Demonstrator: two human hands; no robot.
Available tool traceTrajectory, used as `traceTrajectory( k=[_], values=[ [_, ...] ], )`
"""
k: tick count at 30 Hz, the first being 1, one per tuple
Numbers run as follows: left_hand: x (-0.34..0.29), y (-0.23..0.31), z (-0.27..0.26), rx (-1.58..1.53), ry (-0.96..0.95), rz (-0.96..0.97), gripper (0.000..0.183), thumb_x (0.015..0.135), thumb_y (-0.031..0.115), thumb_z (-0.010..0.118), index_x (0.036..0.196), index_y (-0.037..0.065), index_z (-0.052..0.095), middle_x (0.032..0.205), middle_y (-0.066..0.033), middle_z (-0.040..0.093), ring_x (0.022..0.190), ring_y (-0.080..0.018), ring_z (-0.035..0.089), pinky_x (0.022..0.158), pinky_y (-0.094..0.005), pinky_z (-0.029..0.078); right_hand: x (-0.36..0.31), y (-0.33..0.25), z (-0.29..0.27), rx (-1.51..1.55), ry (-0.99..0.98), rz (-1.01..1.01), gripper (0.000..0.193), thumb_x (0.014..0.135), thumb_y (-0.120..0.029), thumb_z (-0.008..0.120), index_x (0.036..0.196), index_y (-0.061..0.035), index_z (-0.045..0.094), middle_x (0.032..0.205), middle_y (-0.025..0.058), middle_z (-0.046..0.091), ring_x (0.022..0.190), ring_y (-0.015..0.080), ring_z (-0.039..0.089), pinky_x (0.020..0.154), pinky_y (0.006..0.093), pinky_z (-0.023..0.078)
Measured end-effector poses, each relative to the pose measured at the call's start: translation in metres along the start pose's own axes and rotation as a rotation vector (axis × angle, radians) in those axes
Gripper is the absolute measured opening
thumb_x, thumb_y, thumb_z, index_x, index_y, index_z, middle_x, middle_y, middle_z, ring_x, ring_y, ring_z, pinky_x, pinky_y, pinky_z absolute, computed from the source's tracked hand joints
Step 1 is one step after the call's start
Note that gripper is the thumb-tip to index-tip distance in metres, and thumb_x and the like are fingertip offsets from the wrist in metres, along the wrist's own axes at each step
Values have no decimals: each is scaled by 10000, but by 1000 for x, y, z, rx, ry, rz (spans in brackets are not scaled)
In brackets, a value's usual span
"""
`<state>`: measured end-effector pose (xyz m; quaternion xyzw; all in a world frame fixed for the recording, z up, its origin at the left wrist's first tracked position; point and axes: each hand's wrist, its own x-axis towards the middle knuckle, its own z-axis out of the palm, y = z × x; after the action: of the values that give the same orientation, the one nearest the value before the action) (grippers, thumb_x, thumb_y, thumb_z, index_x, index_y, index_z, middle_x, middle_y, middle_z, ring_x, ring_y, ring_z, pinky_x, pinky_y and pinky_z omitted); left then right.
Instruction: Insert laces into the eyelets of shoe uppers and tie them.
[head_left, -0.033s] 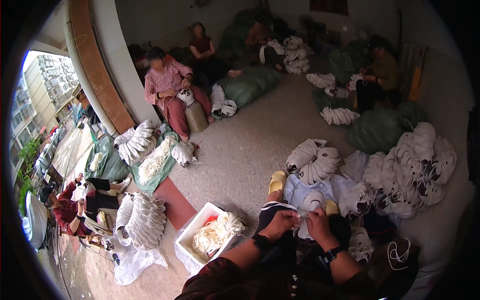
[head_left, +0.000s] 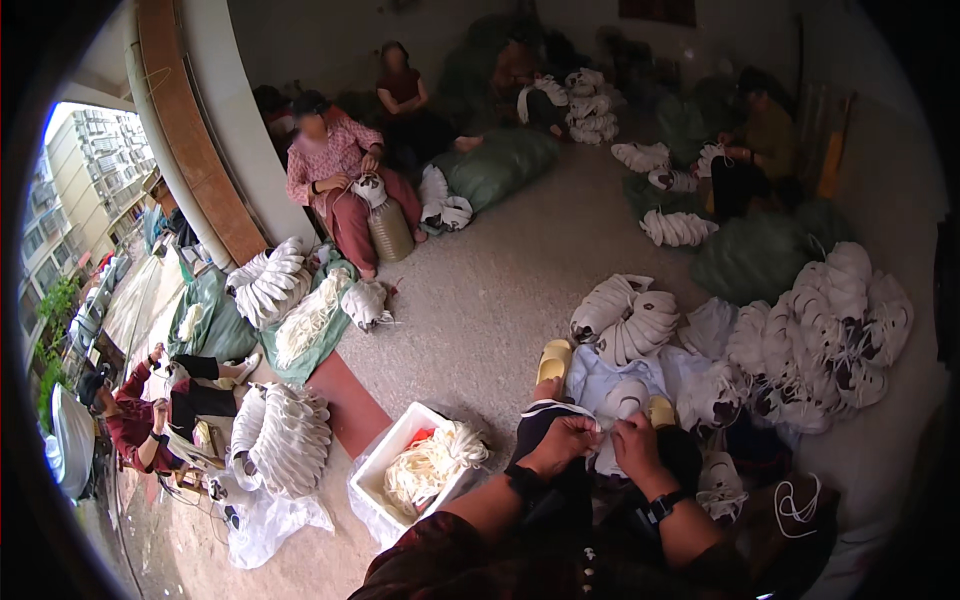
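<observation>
1. A white shoe is set between the knees, in front of the body, with a pale blue cloth spread beneath and beyond it.
2. The shoe's rounded end is turned away from the body, just beyond the fingertips; its long axis appears to run away from the body, though its near part is largely covered by the hands.
3. By the left hand, the thumb and forefinger are brought together on a pale part of the shoe; whether lace or upper edge is pinched cannot be told.
4. By the right hand, curled fingers are closed at the same spot, fingertips almost meeting the left ones; the exact part gripped is hidden.
5. The rounded end is placed slightly to the right of the meeting point, so it is nearer to the right hand.
6. To the left, a white box is filled with cream laces, well apart from the fingers.
7. Beyond the cloth, bundled white shoes are laid on the floor; a larger shoe heap is piled to the right.
</observation>
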<state>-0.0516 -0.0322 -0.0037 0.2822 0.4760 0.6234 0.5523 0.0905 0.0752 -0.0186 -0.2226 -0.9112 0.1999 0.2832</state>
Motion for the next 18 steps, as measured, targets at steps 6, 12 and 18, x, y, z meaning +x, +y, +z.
traceTrajectory(
  k=[6,12,18],
  values=[
    [33,3,-14,30,105,20,54,802,-27,584,784,24,594,711,-24,610,610,-92,566,564,-218,467,16,-3,7,22,42,-1,183,676,-47,635,845,-7,576,853,170,494,827,337,511,720,401,428],
    [51,11,-9,34,215,-20,82,762,-49,614,798,14,576,711,-48,609,614,-112,587,558,-204,477,17,6,15,88,106,98,288,628,-43,679,910,-16,626,887,168,509,858,326,523,752,383,445],
    [62,-8,-7,258,209,53,101,719,-69,625,738,29,614,665,-25,606,555,-91,547,515,-199,441,5,14,17,83,81,224,345,595,-80,730,931,-66,649,921,135,515,890,304,518,815,356,438]
  ],
)
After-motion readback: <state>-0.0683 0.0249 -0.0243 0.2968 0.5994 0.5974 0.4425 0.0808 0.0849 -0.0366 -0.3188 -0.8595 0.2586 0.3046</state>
